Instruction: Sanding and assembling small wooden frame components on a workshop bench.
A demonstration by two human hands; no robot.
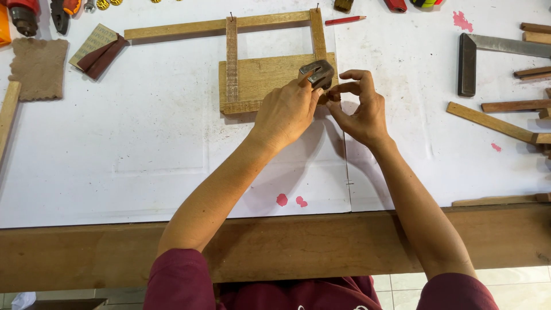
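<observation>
Two bare hands meet over a wooden frame lying flat on white paper that covers the workbench. The left hand rests on the lower right corner of the frame's wide board, its fingers closed around a small grey metal tool, perhaps a hammer head or a clamp; which one cannot be told from this view. The right hand sits just beside it, thumb and forefinger pinched together on something small and brown at the board's right edge, the other fingers curled loosely above. The frame itself is made of a long horizontal slat at the top, two upright slats running down from it, and the broad board at the bottom; nail heads stand proud at the tops of both uprights. A red pencil lies just right of the frame's top corner. Well off to the right lies a try square with a dark stock and steel blade, with loose wooden strips near it. At far left are folded sandpaper sheets and a brown abrasive pad. Pink paint spots mark the paper near the bench's front edge.
</observation>
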